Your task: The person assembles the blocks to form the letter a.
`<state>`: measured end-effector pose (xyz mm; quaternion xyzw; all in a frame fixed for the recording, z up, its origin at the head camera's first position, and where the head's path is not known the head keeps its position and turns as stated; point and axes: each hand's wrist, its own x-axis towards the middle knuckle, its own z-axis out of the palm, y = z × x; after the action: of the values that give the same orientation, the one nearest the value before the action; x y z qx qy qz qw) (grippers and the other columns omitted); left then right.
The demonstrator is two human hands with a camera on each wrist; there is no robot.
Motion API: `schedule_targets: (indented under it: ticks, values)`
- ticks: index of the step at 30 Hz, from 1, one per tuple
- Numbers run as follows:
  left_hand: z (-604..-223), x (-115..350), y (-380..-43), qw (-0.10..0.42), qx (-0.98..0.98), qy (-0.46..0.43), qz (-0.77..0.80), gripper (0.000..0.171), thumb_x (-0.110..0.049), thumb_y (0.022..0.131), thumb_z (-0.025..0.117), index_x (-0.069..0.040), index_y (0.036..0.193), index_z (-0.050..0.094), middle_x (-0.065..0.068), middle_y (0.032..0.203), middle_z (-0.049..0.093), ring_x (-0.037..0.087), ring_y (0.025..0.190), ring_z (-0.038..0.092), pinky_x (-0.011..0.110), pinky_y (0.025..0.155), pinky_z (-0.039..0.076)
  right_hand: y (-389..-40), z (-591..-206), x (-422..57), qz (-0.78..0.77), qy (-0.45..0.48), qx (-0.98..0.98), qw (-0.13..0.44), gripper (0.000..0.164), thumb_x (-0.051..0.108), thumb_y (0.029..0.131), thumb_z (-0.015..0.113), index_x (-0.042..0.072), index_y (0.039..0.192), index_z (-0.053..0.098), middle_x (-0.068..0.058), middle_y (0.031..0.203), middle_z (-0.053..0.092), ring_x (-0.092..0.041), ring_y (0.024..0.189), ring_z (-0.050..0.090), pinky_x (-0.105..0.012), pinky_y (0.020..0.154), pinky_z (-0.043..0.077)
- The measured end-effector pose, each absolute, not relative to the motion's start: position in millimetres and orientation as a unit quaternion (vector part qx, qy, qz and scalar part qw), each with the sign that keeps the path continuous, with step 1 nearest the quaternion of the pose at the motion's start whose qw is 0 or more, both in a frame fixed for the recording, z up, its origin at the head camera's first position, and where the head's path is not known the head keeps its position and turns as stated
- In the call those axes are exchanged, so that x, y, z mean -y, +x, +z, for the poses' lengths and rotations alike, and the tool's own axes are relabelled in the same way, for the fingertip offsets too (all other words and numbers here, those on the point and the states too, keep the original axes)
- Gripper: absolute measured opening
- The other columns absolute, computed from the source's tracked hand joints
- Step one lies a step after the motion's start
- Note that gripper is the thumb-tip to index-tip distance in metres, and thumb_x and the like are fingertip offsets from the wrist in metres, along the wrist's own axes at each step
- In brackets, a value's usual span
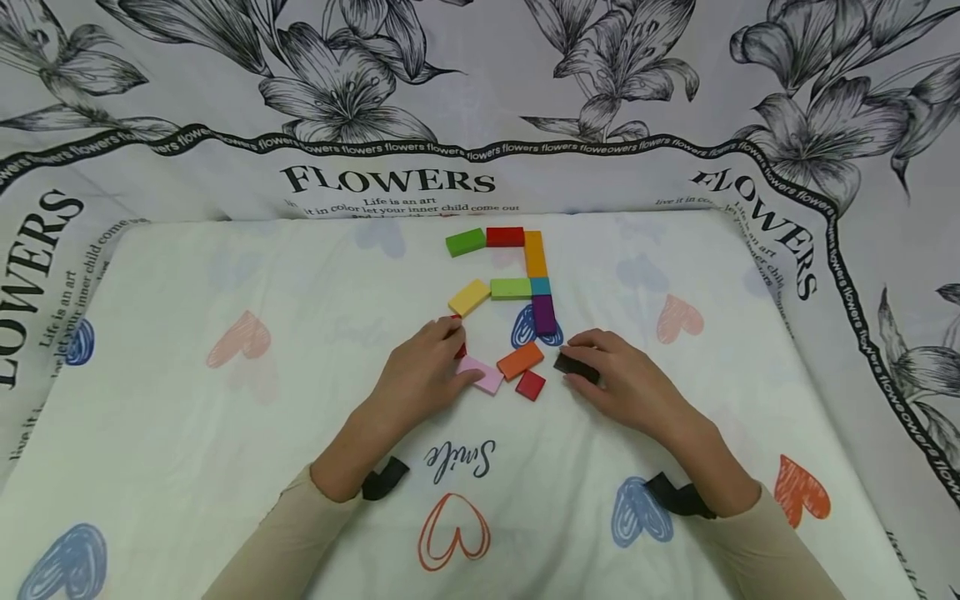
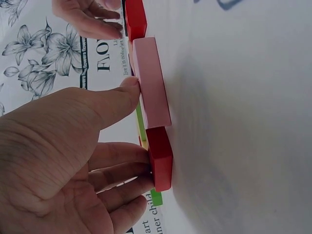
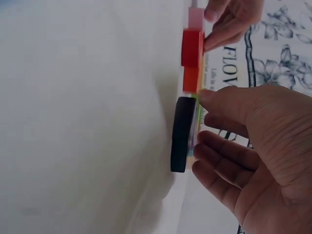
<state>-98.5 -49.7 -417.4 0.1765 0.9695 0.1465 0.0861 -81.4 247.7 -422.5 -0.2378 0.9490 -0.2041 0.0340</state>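
My left hand (image 1: pixel 423 362) rests over the lower left of a row of coloured blocks. Its thumb touches a pink block (image 2: pixel 152 83), and its fingers touch a red block (image 2: pixel 161 158), partly covered in the head view. Between the thumb and fingers of my right hand (image 1: pixel 626 379) is a black block (image 1: pixel 577 367), held just right of the others. An orange block (image 1: pixel 521 361) and a small red block (image 1: pixel 530 385) lie between the hands. Just above the left fingers sits a yellow block (image 1: pixel 469 297).
Farther back are green (image 1: pixel 466 242), red (image 1: pixel 506 237), yellow-orange (image 1: pixel 536 253), light green (image 1: pixel 511 289), blue (image 1: pixel 540 287) and purple (image 1: pixel 543 315) blocks, mostly end to end. A white cloth (image 1: pixel 300 433) printed with hearts lies beneath. Black bands (image 1: pixel 385 479) show at the wrists.
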Motion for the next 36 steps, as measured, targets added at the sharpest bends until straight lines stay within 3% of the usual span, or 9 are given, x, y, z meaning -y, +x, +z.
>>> schedule_targets:
  ticks: [14,26,36]
  values:
    - [-416.8,48.9,-97.2,0.092,-0.97,0.177,0.141,0.064,-0.044,0.092,0.082,-0.005,0.14,0.066,0.014,0.149,0.06,0.03,0.136,0.06,0.042,0.11,0.058,-63.3,-419.1,-219.9,-0.214,-0.302,-0.929,0.006,0.033,0.018,0.093,0.082,0.012,0.125,0.078,-0.004,0.122,0.073,-0.021,0.116,0.069,-0.038,0.099,0.063]
    - [-416.8,48.0,-97.9,0.085,-0.97,0.189,0.13,0.06,-0.044,0.093,0.08,-0.004,0.137,0.067,0.014,0.15,0.06,0.031,0.138,0.06,0.044,0.114,0.055,-59.2,-426.6,-197.9,-0.175,-0.311,-0.934,-0.027,0.027,0.02,0.09,0.086,0.015,0.116,0.081,-0.001,0.112,0.075,-0.017,0.102,0.07,-0.033,0.091,0.062]
    - [-417.6,48.6,-98.1,0.087,-0.971,0.185,0.127,0.062,-0.045,0.093,0.08,-0.005,0.139,0.067,0.014,0.151,0.06,0.031,0.138,0.059,0.044,0.113,0.056,-59.6,-426.9,-196.6,-0.182,-0.297,-0.937,-0.015,0.027,0.02,0.087,0.088,0.013,0.113,0.083,-0.002,0.111,0.077,-0.018,0.106,0.071,-0.034,0.093,0.063]
